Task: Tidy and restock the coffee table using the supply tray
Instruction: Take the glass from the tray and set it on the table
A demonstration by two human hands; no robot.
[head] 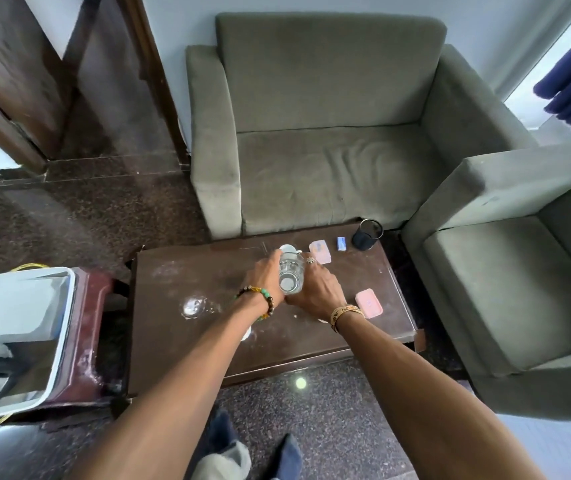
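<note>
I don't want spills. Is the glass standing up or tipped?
Tipped. The glass lies sideways between the left hand and right hand, its round base facing the camera.

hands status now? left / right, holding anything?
Left hand: closed around the clear glass, on its left side.
Right hand: closed on the same glass, right side, above the coffee table.

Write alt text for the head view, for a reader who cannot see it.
Both hands, left hand and right hand, hold a clear glass above a dark wooden coffee table. Two pink packets and a black cup lie on the table; a white supply tray sits at its left.
</note>
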